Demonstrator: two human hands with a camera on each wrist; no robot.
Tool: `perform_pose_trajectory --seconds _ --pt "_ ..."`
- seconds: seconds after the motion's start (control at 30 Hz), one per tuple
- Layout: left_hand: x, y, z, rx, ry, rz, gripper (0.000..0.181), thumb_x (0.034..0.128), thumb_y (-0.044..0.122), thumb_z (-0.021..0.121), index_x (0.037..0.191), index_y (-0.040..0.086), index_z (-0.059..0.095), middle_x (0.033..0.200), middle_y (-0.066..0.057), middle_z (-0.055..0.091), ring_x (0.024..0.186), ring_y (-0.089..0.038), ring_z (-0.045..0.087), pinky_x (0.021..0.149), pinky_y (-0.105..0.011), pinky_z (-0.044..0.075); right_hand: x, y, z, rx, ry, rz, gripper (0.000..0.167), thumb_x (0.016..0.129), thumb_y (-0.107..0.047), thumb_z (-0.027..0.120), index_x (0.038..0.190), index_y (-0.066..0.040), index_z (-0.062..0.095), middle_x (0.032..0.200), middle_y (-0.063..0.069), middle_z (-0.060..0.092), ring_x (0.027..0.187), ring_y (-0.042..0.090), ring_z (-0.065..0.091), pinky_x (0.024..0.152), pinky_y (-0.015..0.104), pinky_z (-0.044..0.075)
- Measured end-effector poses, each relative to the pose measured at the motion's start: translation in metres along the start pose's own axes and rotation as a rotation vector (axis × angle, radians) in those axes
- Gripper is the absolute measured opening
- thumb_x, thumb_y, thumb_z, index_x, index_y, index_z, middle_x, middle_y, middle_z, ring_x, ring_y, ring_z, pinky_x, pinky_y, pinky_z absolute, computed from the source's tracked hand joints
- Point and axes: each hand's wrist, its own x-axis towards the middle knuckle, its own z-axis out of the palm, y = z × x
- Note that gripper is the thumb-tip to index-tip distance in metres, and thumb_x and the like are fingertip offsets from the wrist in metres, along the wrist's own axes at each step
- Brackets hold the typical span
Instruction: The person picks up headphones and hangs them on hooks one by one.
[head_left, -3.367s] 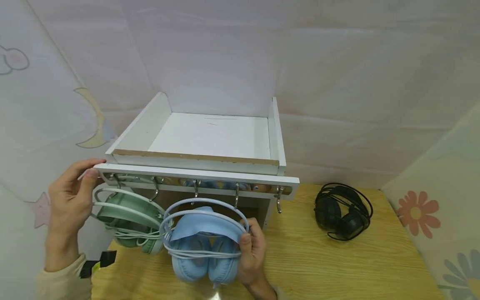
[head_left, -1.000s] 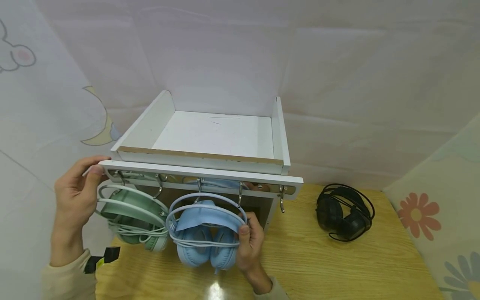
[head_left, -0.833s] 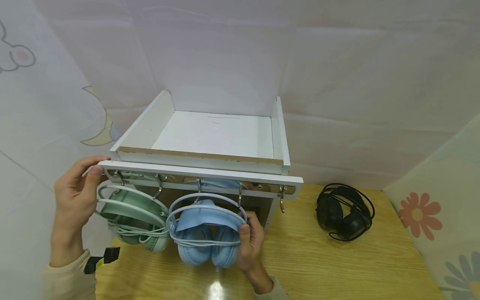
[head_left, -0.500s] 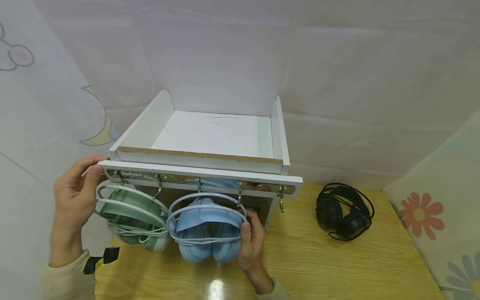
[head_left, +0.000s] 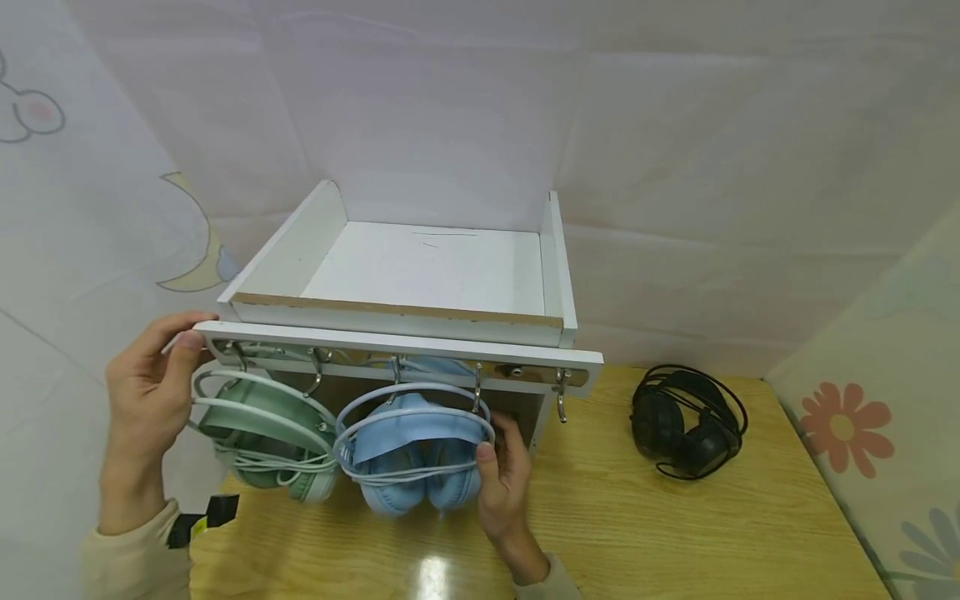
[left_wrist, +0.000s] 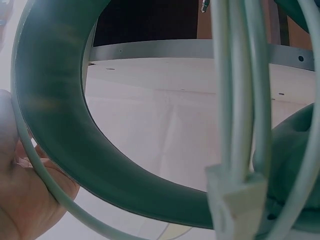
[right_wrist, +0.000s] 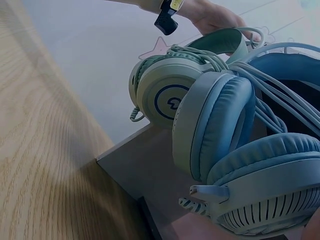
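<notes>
My left hand pinches the left end of a white hook rail between thumb and fingers. Green headphones hang at the rail's left hooks, their cable bundled; their band fills much of the left wrist view. With thumb in front and fingers behind, my right hand holds the right side of blue headphones. Their double headband lies at the middle hooks, but whether it rests on them I cannot tell. In the right wrist view the blue ear cups hang beside the green pair.
A white open-topped shelf unit stands behind the rail. The rightmost hook bears nothing. Black headphones lie on the wooden table at the right, near the back wall cloth.
The blue headphones have risen toward the hooks, their ear cups swinging up and back. My right hand has moved slightly up with them. My left hand keeps its grip on the rail.
</notes>
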Motion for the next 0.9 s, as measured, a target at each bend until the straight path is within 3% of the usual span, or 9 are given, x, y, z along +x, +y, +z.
perform_pose_trajectory --seconds 0.17,0.4,0.6,0.9 --pt "0.0 0.0 0.0 0.001 -0.001 0.0 0.024 0.1014 -0.022 0.045 0.121 -0.035 0.054 0.114 -0.013 0.074 0.097 -0.015 0.076 0.089 -0.02 0.064 0.001 0.0 -0.001 0.005 0.009 0.0 0.036 0.103 0.007 0.042 0.136 0.013 0.054 0.128 0.007 0.068 0.115 0.015 0.068 0.096 0.026 0.062" --pt "0.001 0.0 -0.001 0.027 -0.009 -0.005 0.025 0.1022 -0.022 0.045 0.121 -0.034 0.054 0.113 -0.012 0.073 0.099 -0.014 0.076 0.091 -0.02 0.063 0.002 -0.004 -0.007 -0.001 0.003 0.005 0.033 0.108 0.001 0.045 0.138 0.014 0.052 0.132 0.008 0.069 0.121 0.016 0.068 0.1 0.026 0.06" --pt "0.0 0.0 -0.001 0.021 -0.011 -0.001 0.025 0.102 -0.022 0.044 0.121 -0.035 0.053 0.113 -0.012 0.074 0.099 -0.015 0.076 0.091 -0.02 0.064 0.003 -0.012 -0.018 -0.041 0.0 0.058 0.035 0.105 0.01 0.04 0.138 0.012 0.053 0.133 0.008 0.066 0.122 0.014 0.065 0.102 0.023 0.057" --pt "0.0 0.0 0.0 0.013 -0.004 -0.005 0.025 0.1021 -0.022 0.045 0.121 -0.035 0.053 0.112 -0.013 0.074 0.099 -0.015 0.076 0.09 -0.02 0.064 0.003 -0.025 -0.032 -0.115 -0.02 0.023 0.038 0.1 0.019 0.043 0.136 0.013 0.055 0.126 0.026 0.067 0.124 0.018 0.067 0.108 0.025 0.056"
